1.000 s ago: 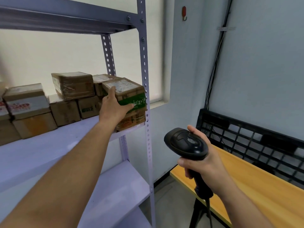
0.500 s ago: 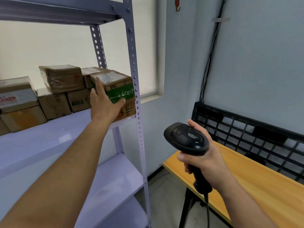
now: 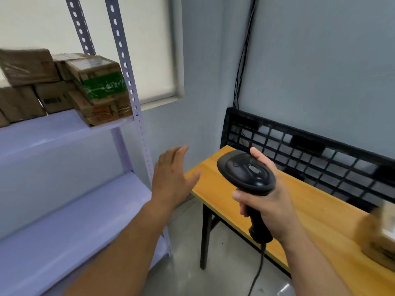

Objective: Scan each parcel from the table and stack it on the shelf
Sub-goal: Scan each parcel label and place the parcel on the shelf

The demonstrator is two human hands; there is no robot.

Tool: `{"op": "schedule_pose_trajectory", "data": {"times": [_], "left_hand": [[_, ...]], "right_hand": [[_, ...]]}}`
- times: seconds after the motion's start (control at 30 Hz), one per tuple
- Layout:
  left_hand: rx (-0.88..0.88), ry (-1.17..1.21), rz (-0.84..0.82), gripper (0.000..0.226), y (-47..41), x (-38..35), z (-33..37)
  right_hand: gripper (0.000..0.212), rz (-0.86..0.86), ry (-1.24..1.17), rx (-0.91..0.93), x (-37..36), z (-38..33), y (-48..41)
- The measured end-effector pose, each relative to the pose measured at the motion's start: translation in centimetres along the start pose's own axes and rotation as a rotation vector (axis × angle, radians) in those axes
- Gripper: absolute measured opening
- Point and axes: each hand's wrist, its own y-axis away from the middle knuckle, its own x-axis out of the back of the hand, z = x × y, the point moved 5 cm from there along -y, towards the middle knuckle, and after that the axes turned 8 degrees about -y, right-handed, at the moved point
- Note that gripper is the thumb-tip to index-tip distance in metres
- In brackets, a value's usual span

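Hands first: my left hand [image 3: 171, 178] is flat and empty, fingers straight and close together with the thumb sticking out, back of the hand toward the camera. It hangs in the air between the rack's front upright [image 3: 128, 71] and the near end of the table [image 3: 310, 206], touching nothing, with the forearm running up from the bottom left. My right hand [image 3: 269, 208] is wrapped round the handle of the black scanner [image 3: 245, 169], thumb across the front and one finger reaching up beside the head. The scanner's top faces me and its cable [image 3: 258, 270] drops down toward the floor.

The green-labelled parcel [image 3: 100, 82] sits up on the shelf [image 3: 53, 133], stacked on another brown parcel [image 3: 102, 112] at the right end, tight against that front upright. More brown parcels [image 3: 27, 67] are piled to its left, pretty blurry. One more parcel [image 3: 378, 236] is on the table at the far right edge of the view, too smeared to read.

Behind the table a black mesh panel [image 3: 299, 146] leans on the wall, and dark wall cables [image 3: 245, 50] run up the corner above it.
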Motion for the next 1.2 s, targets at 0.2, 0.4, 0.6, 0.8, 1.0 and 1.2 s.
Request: {"op": "schedule_pose_trajectory", "data": {"times": [0.2, 0.4, 0.6, 0.8, 1.0, 1.2], "left_hand": [[-0.055, 0.064, -0.117, 0.067, 3.1, -5.0, 7.5], [-0.182, 0.134, -0.219, 0.065, 5.9, -10.5, 16.5], [-0.291, 0.219, -0.329, 0.061, 7.8, -15.1, 23.8], [-0.362, 0.258, -0.402, 0.058, 8.0, -19.1, 28.8], [-0.392, 0.306, -0.516, 0.058, 7.0, -23.5, 33.2], [-0.369, 0.315, -0.714, 0.056, 5.6, -29.3, 37.5]], "right_hand": [[0.093, 0.113, 0.097, -0.010, 7.0, -0.5, 4.6], [0.094, 0.243, 0.145, -0.030, 14.3, -1.9, 9.3], [0.093, 0.389, 0.194, -0.022, 20.9, -2.8, 13.0], [0.093, 0.502, 0.208, -0.039, 25.8, -3.0, 14.8], [0.093, 0.620, 0.264, -0.059, 30.6, -3.1, 14.8], [0.092, 0.722, 0.293, -0.079, 35.7, -3.1, 14.0]]}}
